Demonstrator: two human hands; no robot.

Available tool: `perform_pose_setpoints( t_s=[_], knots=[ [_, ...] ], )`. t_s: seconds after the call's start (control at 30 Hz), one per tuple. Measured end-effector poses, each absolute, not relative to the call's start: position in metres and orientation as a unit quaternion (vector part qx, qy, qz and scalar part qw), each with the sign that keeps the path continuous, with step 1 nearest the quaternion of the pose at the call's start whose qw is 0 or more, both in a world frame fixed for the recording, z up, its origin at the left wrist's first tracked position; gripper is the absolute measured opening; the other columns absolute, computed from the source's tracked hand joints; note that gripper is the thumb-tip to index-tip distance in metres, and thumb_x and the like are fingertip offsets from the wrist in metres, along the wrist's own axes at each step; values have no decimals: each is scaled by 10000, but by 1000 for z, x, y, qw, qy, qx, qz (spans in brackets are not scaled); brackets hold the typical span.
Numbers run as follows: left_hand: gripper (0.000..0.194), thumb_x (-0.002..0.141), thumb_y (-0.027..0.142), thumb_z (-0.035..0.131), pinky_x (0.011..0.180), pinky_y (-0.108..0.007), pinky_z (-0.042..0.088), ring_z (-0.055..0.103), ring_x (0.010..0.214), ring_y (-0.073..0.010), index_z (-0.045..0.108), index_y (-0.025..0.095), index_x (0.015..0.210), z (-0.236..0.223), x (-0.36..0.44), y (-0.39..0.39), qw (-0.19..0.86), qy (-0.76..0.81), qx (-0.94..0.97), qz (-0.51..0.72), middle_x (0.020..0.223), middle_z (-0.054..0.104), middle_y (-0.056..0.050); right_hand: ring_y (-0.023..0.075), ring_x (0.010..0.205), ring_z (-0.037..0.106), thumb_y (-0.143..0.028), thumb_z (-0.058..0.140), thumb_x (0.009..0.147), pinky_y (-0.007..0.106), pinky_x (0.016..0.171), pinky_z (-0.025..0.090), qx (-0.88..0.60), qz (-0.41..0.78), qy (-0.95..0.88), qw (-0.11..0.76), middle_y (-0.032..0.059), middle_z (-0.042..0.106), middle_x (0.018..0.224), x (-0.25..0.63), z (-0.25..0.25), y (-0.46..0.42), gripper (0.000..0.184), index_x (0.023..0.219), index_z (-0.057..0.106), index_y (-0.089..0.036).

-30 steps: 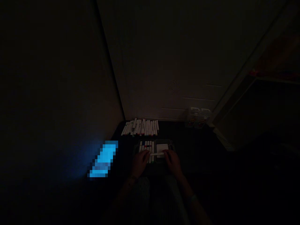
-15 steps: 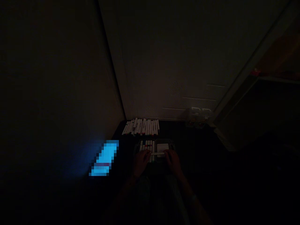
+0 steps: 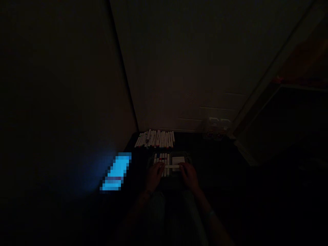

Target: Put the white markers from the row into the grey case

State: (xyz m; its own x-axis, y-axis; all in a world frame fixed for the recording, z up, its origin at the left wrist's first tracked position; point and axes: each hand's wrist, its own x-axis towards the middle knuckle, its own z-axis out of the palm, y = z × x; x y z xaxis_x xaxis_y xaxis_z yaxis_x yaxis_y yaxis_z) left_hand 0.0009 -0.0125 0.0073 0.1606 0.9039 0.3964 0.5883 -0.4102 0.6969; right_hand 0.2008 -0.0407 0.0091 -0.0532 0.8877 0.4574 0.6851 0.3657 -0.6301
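Note:
A white marker [image 3: 172, 166] lies crosswise between my hands, level above a clear plastic case [image 3: 189, 158]. My left hand [image 3: 154, 173] pinches its left end, and my right hand [image 3: 189, 173] pinches the right end. Beneath the marker, the left compartment of the case holds a row of white markers [image 3: 162, 158]. In the right compartment rests a pale flat rectangle [image 3: 178, 159], perhaps a pad or card; I cannot tell which. Dim light hides the fine detail of my fingers.
Behind the case, many loose white markers [image 3: 156, 139] lie side by side near the wall. Two clear containers with handles [image 3: 217, 129] stand at the back right. A glowing blue, pixelated screen [image 3: 116, 172] is at the left. Walls border the dark surface at the back and left.
The view has shifted very slightly. Both hands keep hold of the white marker in nearly the same place above the case.

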Motion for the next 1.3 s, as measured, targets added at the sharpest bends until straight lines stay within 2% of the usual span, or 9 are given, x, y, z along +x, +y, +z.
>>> perform_pose_setpoints(
  t_s=[0.27,0.4,0.6,0.7,0.83,0.97,1.07,1.17,1.3],
  knots=[
    [205,839,274,401,818,-340,488,584,912,-166,582,245,931,-3,-4,-7,168,499,728,439,966,635,-10,219,1045,458,-284,459,861,449,970,231,-550,-8,-769,326,29,592,1043,175,37,-49,258,1106,536,-306],
    [213,846,290,392,837,-340,477,586,916,-158,580,240,932,2,-3,-10,172,482,741,436,960,631,-6,241,1062,446,-237,470,854,438,904,277,-534,-25,-796,283,35,604,1048,156,47,-47,330,1170,496,-330],
    [211,847,293,392,842,-317,469,579,938,-156,581,237,923,5,-2,-15,178,479,736,444,964,629,-8,249,998,460,-316,484,858,416,848,286,-526,-28,-808,264,38,641,912,155,52,-39,253,1102,551,-332],
    [249,835,313,428,841,-321,468,569,973,-163,522,245,1056,4,-1,-14,190,484,727,449,1055,604,-16,237,986,459,-305,495,855,418,862,261,-523,-28,-808,270,33,643,895,160,53,-38,230,1071,570,-328],
    [487,787,346,514,859,-348,454,535,1038,-195,364,219,1233,6,2,-14,167,488,732,445,1171,543,-62,224,1003,441,-326,484,860,421,875,243,-582,-12,-741,335,38,634,907,176,60,-30,194,1004,611,-295],
    [435,773,377,529,928,-397,399,498,1078,-220,448,220,1170,12,7,-18,96,459,795,385,1159,546,-66,227,993,457,-477,473,819,403,852,298,-678,35,-591,435,54,594,1000,198,69,-12,307,955,643,-261],
    [523,734,473,547,983,-451,335,445,1141,-254,455,222,1184,15,10,-20,54,438,831,338,1199,523,-79,188,866,539,-518,415,819,301,745,392,-642,174,-577,474,39,622,906,205,69,0,400,970,632,-217],
    [665,689,551,556,1015,-476,291,360,1222,-286,420,196,1235,15,11,-20,30,434,839,326,1297,441,-110,154,746,580,-509,371,835,231,621,420,-586,271,-602,470,35,643,836,200,61,6,431,956,621,-178],
    [808,653,612,549,1038,-500,248,231,1293,-315,360,151,1290,12,12,-17,11,439,837,328,1384,321,-138,139,707,587,-517,394,829,214,602,408,-628,209,-620,421,20,654,799,189,49,9,400,854,640,-202]
  ],
)
